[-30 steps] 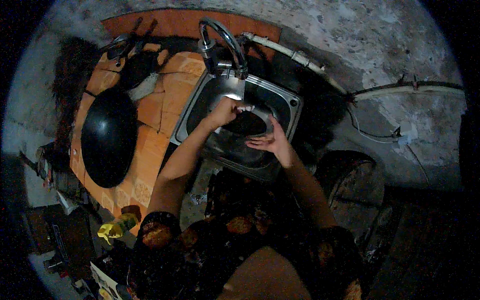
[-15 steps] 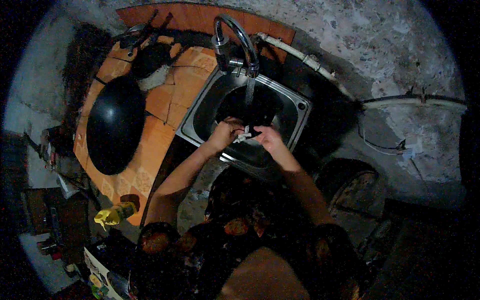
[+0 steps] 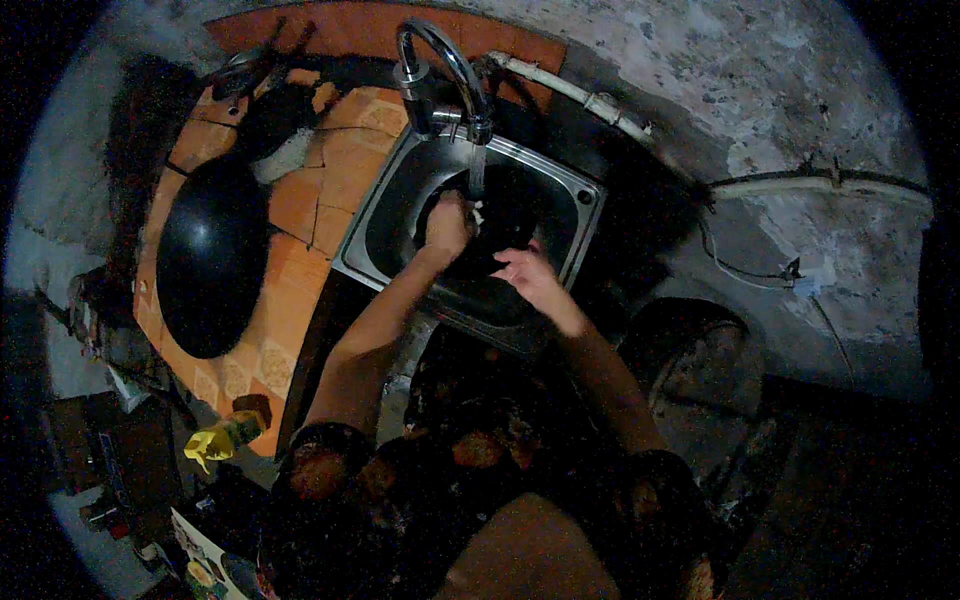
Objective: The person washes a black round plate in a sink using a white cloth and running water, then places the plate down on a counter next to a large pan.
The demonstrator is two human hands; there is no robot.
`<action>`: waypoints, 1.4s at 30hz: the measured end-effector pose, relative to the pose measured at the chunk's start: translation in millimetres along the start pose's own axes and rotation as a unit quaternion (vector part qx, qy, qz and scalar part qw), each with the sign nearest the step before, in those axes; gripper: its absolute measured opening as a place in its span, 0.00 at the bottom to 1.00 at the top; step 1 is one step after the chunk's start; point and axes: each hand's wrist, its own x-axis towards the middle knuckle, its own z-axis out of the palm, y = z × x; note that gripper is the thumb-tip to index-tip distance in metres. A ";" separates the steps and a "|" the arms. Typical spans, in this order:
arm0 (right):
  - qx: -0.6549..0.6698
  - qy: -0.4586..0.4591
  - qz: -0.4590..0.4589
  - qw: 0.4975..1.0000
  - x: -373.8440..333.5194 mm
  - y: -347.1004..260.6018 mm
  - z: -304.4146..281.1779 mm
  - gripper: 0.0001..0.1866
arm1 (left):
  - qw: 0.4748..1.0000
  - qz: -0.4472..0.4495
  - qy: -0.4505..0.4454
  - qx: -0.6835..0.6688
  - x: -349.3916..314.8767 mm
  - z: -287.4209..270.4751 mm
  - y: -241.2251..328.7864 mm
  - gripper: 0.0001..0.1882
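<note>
Inside the metal sink (image 3: 362, 268) sits a dark round vessel (image 3: 508, 215), its outline hard to make out in the low light. My left hand (image 3: 450, 225) is closed around a small white crumpled piece (image 3: 478, 212), partly hidden by the fingers, beside the running water (image 3: 478, 172). What the white piece is made of does not show. My right hand (image 3: 527, 275) is at the near right side of the vessel, fingers apart and nothing visible in them; whether it touches the rim I cannot tell. A curved chrome faucet (image 3: 455, 50) pours from above.
Left of the sink, an orange tiled counter (image 3: 300, 205) carries a large black domed object (image 3: 212, 255) and dark cookware (image 3: 275, 120) farther back. A yellow bottle (image 3: 222, 437) lies near its front end. A pale pipe (image 3: 560, 85) runs along the rough wall. A round bin-like container (image 3: 700, 350) stands right.
My left hand has moved forward and up toward the water stream with the white piece. My right hand has come away from that piece and stays near the sink's front. The view has shifted slightly.
</note>
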 end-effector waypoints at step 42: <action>-0.609 -0.125 -0.189 0.760 18.6 -1.3 -49.4 0.17 | 0.987 0.119 0.015 -0.104 11.8 32.9 31.5 0.10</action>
